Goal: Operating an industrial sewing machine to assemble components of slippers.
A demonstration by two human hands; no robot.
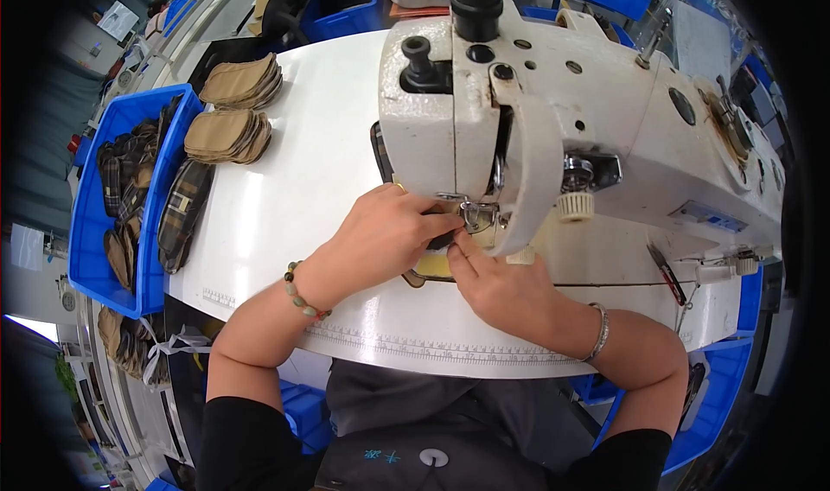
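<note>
A white sewing machine point(432, 137) stands over the table, its presser foot point(477, 218) just ahead of my fingertips. My left hand point(376, 232) is closed, pressing a dark fabric piece point(441, 239) beside the foot. From the other side my right hand point(506, 292) pinches the same piece, its fingertips nearly meeting the left ones. Most of that piece is hidden by my fingers and the machine head. A brown-edged bit of fabric point(415, 279) shows below my left hand, and a dark plaid edge point(379, 148) shows left of the machine head.
Two stacks of tan fabric pieces point(240, 83) point(227, 137) lie at the table's far left. Beside them a plaid piece point(184, 210) leans by a blue bin point(157, 271) of plaid pieces. Thread snips point(667, 275) rest at right. A printed ruler point(432, 350) follows the near edge.
</note>
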